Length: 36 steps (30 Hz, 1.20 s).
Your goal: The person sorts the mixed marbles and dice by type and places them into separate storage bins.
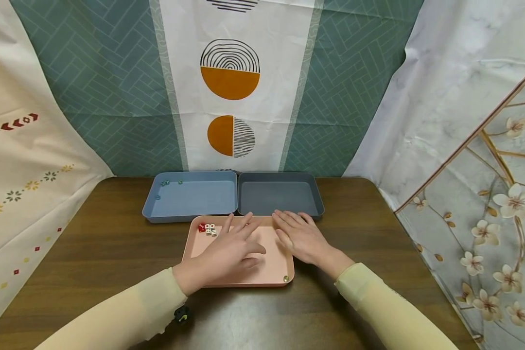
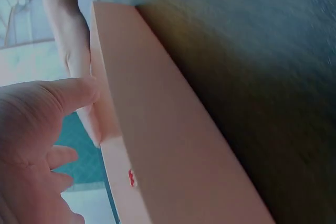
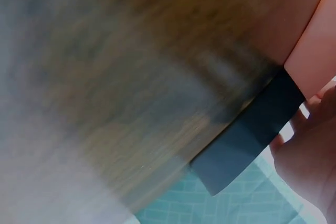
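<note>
My left hand (image 1: pixel 231 250) hovers over the pink tray (image 1: pixel 269 277) with its fingers spread, nothing held. Over the tray's right side my right hand (image 1: pixel 304 240) reaches forward with straight fingers, also holding nothing. In the tray's far left corner a red die (image 1: pixel 201 227) lies beside several white dice (image 1: pixel 208 232). A small shiny greenish-gold piece (image 1: pixel 286 278) sits in the near right corner. The left wrist view shows my thumb (image 2: pixel 76 94) above the tray's rim and a spot of red and white inside. Part of the tray floor is hidden under my hands.
Behind the pink tray, a blue tray (image 1: pixel 197 197) with several small green pieces (image 1: pixel 165 183) stands at the left. A dark grey tray (image 1: pixel 277 194) adjoins it on the right. All three are on a brown wooden table (image 1: pixel 100 253), with patterned cloths hanging around it.
</note>
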Motion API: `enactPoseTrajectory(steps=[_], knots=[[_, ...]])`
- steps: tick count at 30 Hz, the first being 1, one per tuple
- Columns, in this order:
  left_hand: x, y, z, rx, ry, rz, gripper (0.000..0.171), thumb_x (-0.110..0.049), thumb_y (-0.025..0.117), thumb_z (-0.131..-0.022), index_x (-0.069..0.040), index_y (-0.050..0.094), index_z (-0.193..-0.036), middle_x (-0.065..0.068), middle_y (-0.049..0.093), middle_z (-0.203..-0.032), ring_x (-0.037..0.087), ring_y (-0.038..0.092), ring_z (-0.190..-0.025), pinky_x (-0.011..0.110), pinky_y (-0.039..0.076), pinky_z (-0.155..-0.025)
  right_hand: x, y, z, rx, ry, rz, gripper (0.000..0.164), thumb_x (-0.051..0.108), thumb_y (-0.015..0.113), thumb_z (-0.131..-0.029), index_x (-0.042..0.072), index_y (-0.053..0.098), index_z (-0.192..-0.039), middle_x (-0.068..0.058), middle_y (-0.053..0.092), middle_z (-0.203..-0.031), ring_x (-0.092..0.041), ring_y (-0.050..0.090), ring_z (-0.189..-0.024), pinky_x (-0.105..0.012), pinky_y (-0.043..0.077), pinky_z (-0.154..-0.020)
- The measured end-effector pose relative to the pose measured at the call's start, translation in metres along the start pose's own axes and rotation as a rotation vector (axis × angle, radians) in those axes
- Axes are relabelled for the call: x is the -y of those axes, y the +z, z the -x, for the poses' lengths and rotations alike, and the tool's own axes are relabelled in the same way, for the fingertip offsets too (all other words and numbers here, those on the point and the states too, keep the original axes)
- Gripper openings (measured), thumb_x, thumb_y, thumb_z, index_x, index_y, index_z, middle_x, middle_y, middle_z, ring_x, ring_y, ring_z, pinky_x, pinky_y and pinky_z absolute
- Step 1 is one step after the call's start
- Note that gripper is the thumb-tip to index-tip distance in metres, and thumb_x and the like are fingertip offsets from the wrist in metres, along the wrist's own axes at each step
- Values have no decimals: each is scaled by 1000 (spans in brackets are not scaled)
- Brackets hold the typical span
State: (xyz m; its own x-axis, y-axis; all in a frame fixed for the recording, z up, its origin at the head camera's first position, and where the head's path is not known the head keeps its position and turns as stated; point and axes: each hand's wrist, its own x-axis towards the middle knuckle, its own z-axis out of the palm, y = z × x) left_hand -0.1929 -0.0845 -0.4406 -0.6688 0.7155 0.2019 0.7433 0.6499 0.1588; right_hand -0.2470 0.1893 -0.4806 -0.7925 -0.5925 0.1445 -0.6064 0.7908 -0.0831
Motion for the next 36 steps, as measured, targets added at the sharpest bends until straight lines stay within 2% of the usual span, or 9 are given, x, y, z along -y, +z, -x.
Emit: enactPoseTrajectory(steps=[6, 10, 16, 19, 23, 28, 36], knots=[[-9, 7, -6, 22, 12, -23, 20, -37, 84, -100, -32, 86, -119, 22, 50, -166, 50, 30, -162, 80, 25, -122, -5, 0, 1, -23, -27, -42, 56, 38, 42, -120, 12, 47, -170, -3, 45, -174, -30, 43, -157, -58, 29, -127], [-15, 11, -9, 27, 27, -35, 20, -39, 84, -100, -34, 86, -120, 20, 50, -167, 51, 31, -161, 79, 25, -123, -8, -1, 1, -25, -33, -53, 55, 35, 46, -119, 13, 47, -170, -2, 45, -174, -29, 45, -156, -57, 29, -127], [-21, 12, -15, 16, 59, -39, 21, -40, 85, -99, -34, 87, -118, 15, 55, -164, 52, 38, -158, 80, 25, -122, -14, 3, 0, -24, -42, -50, 56, 39, 40, -121, 15, 45, -171, -1, 41, -176, -29, 39, -160, -60, 24, -130], [-25, 11, -18, 11, 69, -39, 20, -40, 86, -98, -34, 87, -116, 10, 64, -153, 44, 49, -151, 80, 28, -121, -15, 2, 3, -15, -41, -43, 56, 39, 40, -121, 15, 43, -172, -1, 38, -177, -29, 34, -164, -64, 19, -132], [-28, 11, -23, 24, 76, -21, 19, -38, 89, -96, -33, 88, -114, 2, 70, -130, 27, 61, -129, 78, 31, -120, -16, -6, 7, 13, -33, -38, 57, 35, 45, -120, 14, 42, -172, -3, 35, -179, -30, 29, -166, -66, 16, -131], [-34, 12, -28, 68, 109, -9, 18, -40, 88, -96, -34, 89, -112, -6, 66, -112, 18, 59, -109, 77, 32, -120, -21, -7, 10, 13, -31, -53, 56, 33, 47, -119, 13, 43, -172, -5, 36, -179, -32, 30, -165, -67, 18, -131], [-39, 14, -35, 92, 161, 3, 17, -43, 87, -96, -37, 89, -112, -11, 67, -107, 13, 58, -105, 75, 32, -120, -24, -5, 11, 35, -45, -23, 59, 36, 45, -120, 14, 38, -174, -2, 31, -180, -30, 28, -166, -66, 18, -131]])
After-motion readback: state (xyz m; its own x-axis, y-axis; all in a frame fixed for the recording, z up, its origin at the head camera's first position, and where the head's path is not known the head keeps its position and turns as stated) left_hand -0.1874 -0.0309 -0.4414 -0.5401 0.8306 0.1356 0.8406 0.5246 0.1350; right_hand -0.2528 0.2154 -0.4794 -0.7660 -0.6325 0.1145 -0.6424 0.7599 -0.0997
